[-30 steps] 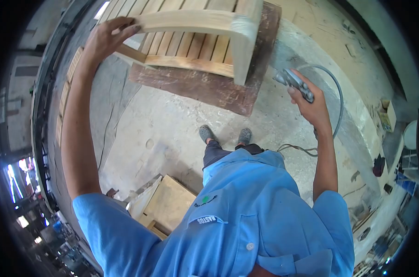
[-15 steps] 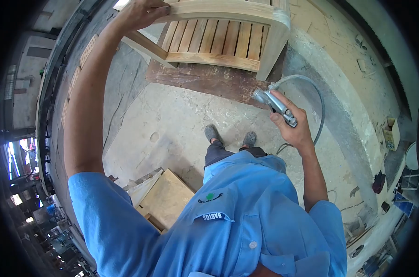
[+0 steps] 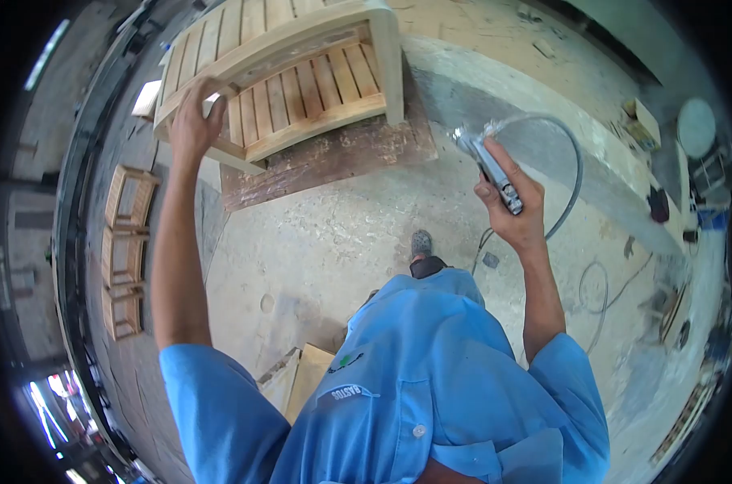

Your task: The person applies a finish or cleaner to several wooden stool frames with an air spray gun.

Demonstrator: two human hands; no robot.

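The left hand (image 3: pixel 190 123) gripped the slatted wooden frame (image 3: pixel 281 77) at far left; the right hand (image 3: pixel 515 211) was closed on what looked like an air gun (image 3: pixel 488 165); its trailing hose (image 3: pixel 571 173) might snag underfoot.

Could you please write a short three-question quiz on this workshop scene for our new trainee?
1. True or false: the right hand holds a metal air tool with a grey hose attached.
2. What does the left hand grip?
A. a stool on the floor
B. the rail of the slatted wooden frame
C. the hose
3. Fill in: the frame rests on a dark wooden ____ lying on the concrete floor.

Key: 1 true; 2 B; 3 board.
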